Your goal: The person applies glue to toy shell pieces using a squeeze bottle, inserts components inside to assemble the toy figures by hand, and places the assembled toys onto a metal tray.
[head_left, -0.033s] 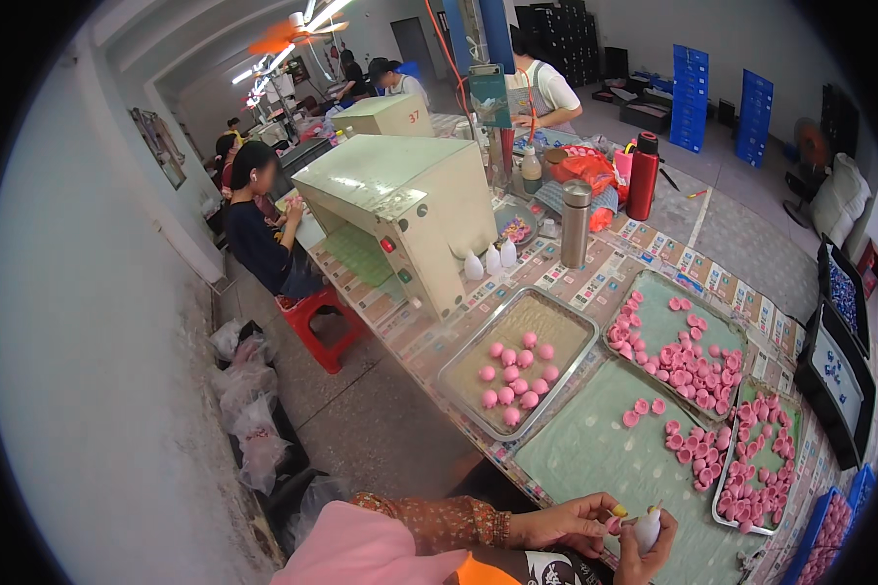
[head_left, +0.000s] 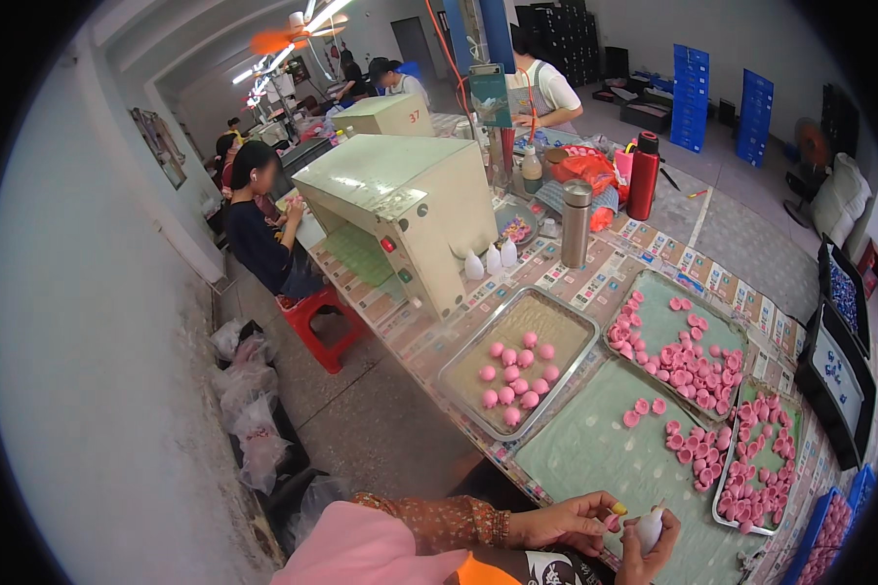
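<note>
Low in the view, my left hand [head_left: 561, 523] pinches a small pink half shell [head_left: 612, 524], and yellow shows on one fingertip. My right hand [head_left: 661, 552] is closed around a white squeeze bottle [head_left: 649, 529] with a thin tip, held upright close beside the shell. Both hands are over the near edge of a green mat [head_left: 580, 453]. Several loose pink half shells [head_left: 698, 450] lie on that mat. Beyond it, a metal tray [head_left: 449, 375] carries several round pink balls [head_left: 511, 373].
Two more trays, a far tray [head_left: 654, 283] and a right tray [head_left: 722, 515], hold many pink half shells. A steel flask [head_left: 576, 224], a red bottle [head_left: 643, 175] and a cream box-shaped housing [head_left: 390, 180] stand farther back. Black bins [head_left: 829, 390] line the right side. Co-workers sit beyond.
The white bottle and my right hand have shifted very slightly. A second yellow spot by the bottle's tip no longer shows. My left hand stays almost still.
</note>
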The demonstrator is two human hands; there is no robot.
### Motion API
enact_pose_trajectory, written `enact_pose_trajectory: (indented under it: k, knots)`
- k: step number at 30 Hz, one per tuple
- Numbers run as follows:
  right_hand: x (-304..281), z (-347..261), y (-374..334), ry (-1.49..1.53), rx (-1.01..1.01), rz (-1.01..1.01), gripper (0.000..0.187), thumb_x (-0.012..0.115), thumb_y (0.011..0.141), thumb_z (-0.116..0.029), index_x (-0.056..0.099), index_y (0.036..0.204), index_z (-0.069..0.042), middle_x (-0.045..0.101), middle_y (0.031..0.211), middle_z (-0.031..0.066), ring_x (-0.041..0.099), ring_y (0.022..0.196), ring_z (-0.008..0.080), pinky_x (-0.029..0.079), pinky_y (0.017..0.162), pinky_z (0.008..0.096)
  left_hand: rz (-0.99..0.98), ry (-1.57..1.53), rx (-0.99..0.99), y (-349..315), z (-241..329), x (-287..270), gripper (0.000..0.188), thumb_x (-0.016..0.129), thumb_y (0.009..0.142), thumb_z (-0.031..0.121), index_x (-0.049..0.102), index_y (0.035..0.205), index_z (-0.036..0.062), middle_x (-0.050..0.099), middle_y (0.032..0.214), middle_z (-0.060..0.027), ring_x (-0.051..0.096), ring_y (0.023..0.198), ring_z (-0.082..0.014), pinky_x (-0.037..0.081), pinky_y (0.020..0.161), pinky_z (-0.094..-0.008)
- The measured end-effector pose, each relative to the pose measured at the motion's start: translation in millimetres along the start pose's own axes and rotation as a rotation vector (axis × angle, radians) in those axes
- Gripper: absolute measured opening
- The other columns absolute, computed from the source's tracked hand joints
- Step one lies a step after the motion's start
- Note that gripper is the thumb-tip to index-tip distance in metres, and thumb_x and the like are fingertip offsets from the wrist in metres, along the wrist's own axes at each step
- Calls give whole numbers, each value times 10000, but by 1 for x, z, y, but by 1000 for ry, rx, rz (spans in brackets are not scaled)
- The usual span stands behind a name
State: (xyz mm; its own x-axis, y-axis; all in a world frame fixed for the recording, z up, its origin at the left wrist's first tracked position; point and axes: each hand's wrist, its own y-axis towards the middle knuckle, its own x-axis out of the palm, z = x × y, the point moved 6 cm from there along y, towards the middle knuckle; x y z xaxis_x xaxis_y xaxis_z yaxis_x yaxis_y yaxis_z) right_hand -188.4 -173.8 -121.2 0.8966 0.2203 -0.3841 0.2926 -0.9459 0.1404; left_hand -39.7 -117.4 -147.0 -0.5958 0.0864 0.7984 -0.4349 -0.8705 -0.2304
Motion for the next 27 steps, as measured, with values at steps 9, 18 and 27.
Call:
enact_pose_trajectory:
  k: [9,18,27]
  knots:
    - [-10,5,2,301,153,31,448,601,917,-72,432,1324,10,598,1119,142,598,934,201,487,776,283,26,-160,52,-11,19,-2,430,559,976,209,398,1357,93,491,1159,6,586,924,-81,520,892,-273]
    - [-19,30,-8,224,125,47,406,571,914,-35,454,1302,-12,551,1175,102,570,880,163,458,713,276,84,-181,-3,-10,17,-2,414,520,1001,300,418,1340,85,505,1062,23,583,894,-71,535,852,-262]
    - [-25,28,-16,309,183,133,445,634,870,-6,456,1277,-35,535,1185,82,543,985,174,479,794,297,86,-204,-16,-8,16,0,433,558,985,255,413,1360,97,541,1098,12,602,884,-81,553,847,-279]
